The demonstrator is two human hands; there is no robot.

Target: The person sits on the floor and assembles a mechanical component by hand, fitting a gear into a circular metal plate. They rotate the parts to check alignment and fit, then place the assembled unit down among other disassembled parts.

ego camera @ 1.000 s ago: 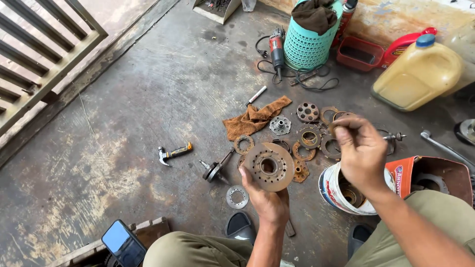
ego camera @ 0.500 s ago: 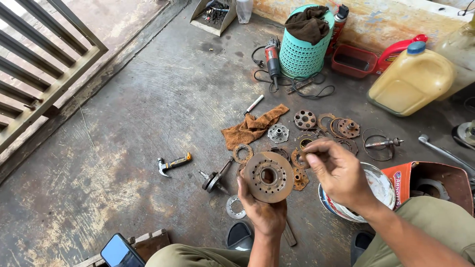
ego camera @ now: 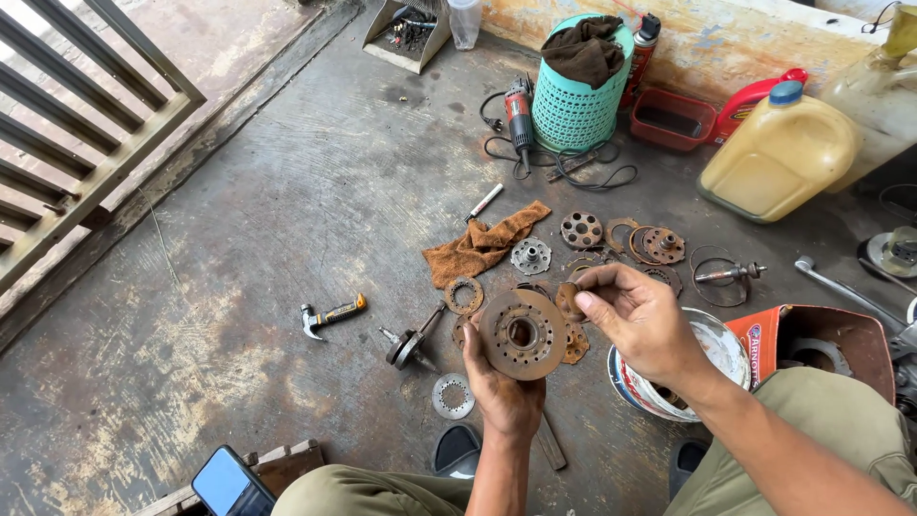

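The left hand [ego camera: 504, 392] holds up a round, rusty brown metal disc [ego camera: 522, 333] with a large centre hole and small holes around it; the fingers curl behind its lower edge and the thumb presses on the front. The surface of the disc looks rough and pitted. The right hand [ego camera: 638, 320] pinches a small rusty ring-shaped piece [ego camera: 567, 300] between thumb and forefinger, just at the right rim of the disc; its exact shape is hard to see because the fingers cover part of it. Both are above the stained grey concrete floor [ego camera: 287, 220], in front of the person's knees. Below them lie more rusty flat rings and plates [ego camera: 581, 229], partly hidden by the disc, and a crumpled orange-brown cloth [ego camera: 482, 245]. A white plastic bucket [ego camera: 718, 346] stands under the right wrist, mostly covered. A small hammer with an orange and black handle [ego camera: 330, 314] lies to the left.
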